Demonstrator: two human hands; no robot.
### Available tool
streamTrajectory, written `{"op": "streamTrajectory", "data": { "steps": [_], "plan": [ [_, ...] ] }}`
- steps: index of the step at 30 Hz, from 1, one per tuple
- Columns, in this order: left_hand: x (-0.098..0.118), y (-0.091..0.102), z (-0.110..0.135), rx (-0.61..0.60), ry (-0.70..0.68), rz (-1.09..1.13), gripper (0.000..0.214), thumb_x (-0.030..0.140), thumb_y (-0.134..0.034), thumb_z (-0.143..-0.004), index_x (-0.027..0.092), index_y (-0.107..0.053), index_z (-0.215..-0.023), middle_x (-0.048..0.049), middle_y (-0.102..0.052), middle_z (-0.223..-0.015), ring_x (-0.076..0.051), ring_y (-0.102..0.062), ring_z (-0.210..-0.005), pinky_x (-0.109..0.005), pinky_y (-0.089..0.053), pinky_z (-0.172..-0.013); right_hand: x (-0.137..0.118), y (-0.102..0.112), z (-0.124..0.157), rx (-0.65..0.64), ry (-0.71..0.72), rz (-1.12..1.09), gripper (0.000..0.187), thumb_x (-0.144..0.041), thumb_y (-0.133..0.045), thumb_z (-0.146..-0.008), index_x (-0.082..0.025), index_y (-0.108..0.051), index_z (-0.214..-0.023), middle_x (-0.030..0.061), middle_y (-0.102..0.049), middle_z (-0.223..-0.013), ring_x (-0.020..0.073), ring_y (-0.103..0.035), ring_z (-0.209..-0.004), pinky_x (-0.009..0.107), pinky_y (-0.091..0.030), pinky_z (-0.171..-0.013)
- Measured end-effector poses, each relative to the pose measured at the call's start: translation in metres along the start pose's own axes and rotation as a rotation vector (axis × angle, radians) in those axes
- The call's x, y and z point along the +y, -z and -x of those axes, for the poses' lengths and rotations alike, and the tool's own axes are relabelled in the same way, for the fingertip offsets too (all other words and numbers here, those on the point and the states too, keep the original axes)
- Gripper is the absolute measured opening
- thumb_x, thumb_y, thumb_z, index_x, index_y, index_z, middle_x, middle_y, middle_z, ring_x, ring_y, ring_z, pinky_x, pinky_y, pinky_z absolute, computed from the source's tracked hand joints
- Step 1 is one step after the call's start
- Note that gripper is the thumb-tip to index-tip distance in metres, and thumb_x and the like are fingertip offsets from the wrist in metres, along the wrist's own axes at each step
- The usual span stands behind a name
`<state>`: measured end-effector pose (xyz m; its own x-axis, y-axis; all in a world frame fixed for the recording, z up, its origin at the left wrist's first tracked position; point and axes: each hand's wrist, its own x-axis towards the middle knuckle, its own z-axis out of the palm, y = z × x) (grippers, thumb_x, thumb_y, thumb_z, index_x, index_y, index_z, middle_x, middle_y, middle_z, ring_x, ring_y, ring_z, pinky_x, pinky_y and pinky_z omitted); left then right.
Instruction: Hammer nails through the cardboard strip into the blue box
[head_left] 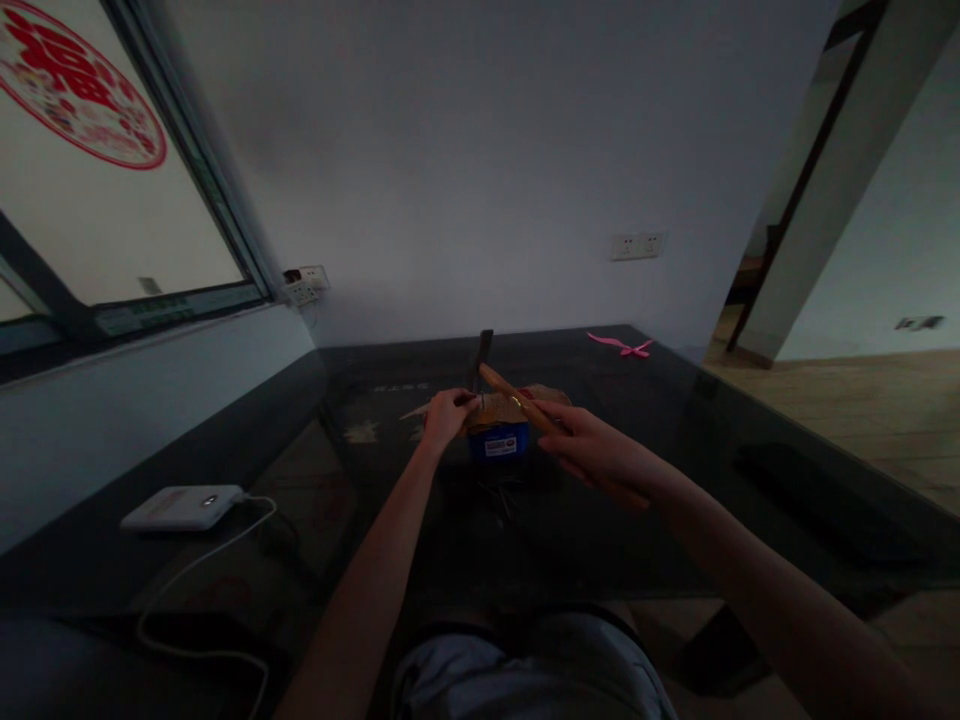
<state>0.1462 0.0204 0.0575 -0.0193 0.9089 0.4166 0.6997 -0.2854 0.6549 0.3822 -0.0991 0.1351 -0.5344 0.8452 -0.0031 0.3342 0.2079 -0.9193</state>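
Note:
My right hand (592, 448) is closed round the wooden handle of a hammer (504, 386), whose dark head points up near the middle of the dark glass table (675, 440). My left hand (448, 413) pinches something small and thin, perhaps a nail, on top of a piece of wood (510, 405) that rests on a blue box (499, 441). Both hands meet over that box, a little beyond my lap.
A white power bank (182, 506) with a white cable (199, 570) lies at the table's left. A pink ribbon (622, 346) sits at the far right corner. Wall sockets (637, 245) are behind; a window (112, 200) is at the left.

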Motion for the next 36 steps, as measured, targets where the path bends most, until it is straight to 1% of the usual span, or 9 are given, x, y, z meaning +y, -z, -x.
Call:
{"op": "streamTrajectory", "data": {
  "steps": [3,6,12,16,20,23,28,32,36],
  "plan": [
    [-0.001,-0.001,-0.002,-0.01,-0.017,0.038,0.016,0.024,-0.063,-0.074,0.014,-0.069,-0.085,-0.0066,-0.071,-0.086,-0.016,-0.065,-0.078,-0.025,-0.049,-0.072,-0.007,0.004,0.004,0.01,0.037,0.008,0.064,-0.014,-0.046,-0.078,-0.014,-0.029,-0.139,-0.0098,-0.042,-0.049,0.005,-0.038,-0.032,0.015,-0.031,-0.029],
    [0.0,-0.002,-0.004,-0.046,-0.035,0.069,0.017,0.022,-0.064,-0.072,0.015,-0.068,-0.087,-0.0056,-0.071,-0.086,-0.015,-0.065,-0.078,-0.024,-0.049,-0.071,-0.01,0.007,0.006,0.031,0.023,0.048,0.066,-0.014,-0.047,-0.079,-0.016,-0.026,-0.141,-0.0104,-0.041,-0.049,0.0048,-0.039,-0.032,0.014,-0.032,-0.029],
    [0.006,-0.001,-0.005,-0.073,-0.012,0.064,0.017,0.023,-0.065,-0.071,0.015,-0.07,-0.085,-0.0066,-0.071,-0.084,-0.016,-0.065,-0.076,-0.024,-0.049,-0.07,-0.002,0.008,0.002,0.015,0.028,0.118,0.06,-0.015,-0.046,-0.08,-0.012,-0.03,-0.139,-0.0081,-0.044,-0.053,0.0051,-0.04,-0.033,0.016,-0.034,-0.029],
    [0.008,0.003,-0.003,-0.101,0.006,0.071,0.019,0.024,-0.065,-0.071,0.015,-0.07,-0.088,-0.0065,-0.071,-0.086,-0.016,-0.065,-0.077,-0.025,-0.05,-0.072,-0.002,0.008,0.002,0.009,0.03,0.12,0.06,-0.015,-0.047,-0.08,-0.012,-0.03,-0.138,-0.0076,-0.044,-0.053,0.005,-0.04,-0.033,0.016,-0.035,-0.029],
    [0.006,0.006,-0.003,-0.101,-0.006,0.099,0.022,0.023,-0.065,-0.071,0.015,-0.069,-0.091,-0.0065,-0.071,-0.087,-0.016,-0.065,-0.078,-0.024,-0.05,-0.071,-0.001,0.007,0.001,0.012,0.031,0.115,0.059,-0.016,-0.046,-0.081,-0.011,-0.03,-0.138,-0.0081,-0.043,-0.052,0.005,-0.039,-0.032,0.016,-0.033,-0.029],
    [0.006,0.006,-0.004,-0.088,-0.022,0.097,0.02,0.021,-0.063,-0.072,0.014,-0.07,-0.09,-0.0071,-0.071,-0.087,-0.016,-0.065,-0.078,-0.024,-0.049,-0.072,0.001,0.007,0.001,0.008,0.022,0.112,0.058,-0.016,-0.047,-0.081,-0.012,-0.031,-0.137,-0.0086,-0.042,-0.051,0.0054,-0.039,-0.032,0.016,-0.033,-0.029],
    [0.009,0.005,-0.004,-0.081,-0.018,0.033,0.02,0.024,-0.06,-0.077,0.016,-0.071,-0.091,-0.0065,-0.072,-0.089,-0.018,-0.065,-0.081,-0.026,-0.048,-0.073,-0.001,0.006,0.003,0.019,-0.002,0.102,0.057,-0.013,-0.046,-0.08,-0.011,-0.033,-0.135,-0.0086,-0.042,-0.05,0.0056,-0.039,-0.032,0.016,-0.033,-0.029],
    [0.008,0.003,-0.005,-0.077,-0.005,0.019,0.02,0.026,-0.06,-0.077,0.016,-0.072,-0.09,-0.0061,-0.072,-0.089,-0.018,-0.065,-0.082,-0.026,-0.048,-0.073,-0.001,0.005,0.003,0.035,0.01,0.096,0.058,-0.012,-0.046,-0.08,-0.014,-0.033,-0.136,-0.0085,-0.044,-0.052,0.0044,-0.039,-0.032,0.015,-0.033,-0.029],
    [0.007,0.001,-0.006,-0.071,-0.009,0.018,0.02,0.027,-0.061,-0.076,0.016,-0.072,-0.089,-0.0062,-0.072,-0.088,-0.019,-0.065,-0.08,-0.026,-0.048,-0.071,0.002,0.005,0.001,0.028,-0.02,0.103,0.056,-0.012,-0.047,-0.079,-0.013,-0.035,-0.134,-0.0086,-0.045,-0.053,0.0041,-0.04,-0.032,0.015,-0.034,-0.03]
  ]
}}
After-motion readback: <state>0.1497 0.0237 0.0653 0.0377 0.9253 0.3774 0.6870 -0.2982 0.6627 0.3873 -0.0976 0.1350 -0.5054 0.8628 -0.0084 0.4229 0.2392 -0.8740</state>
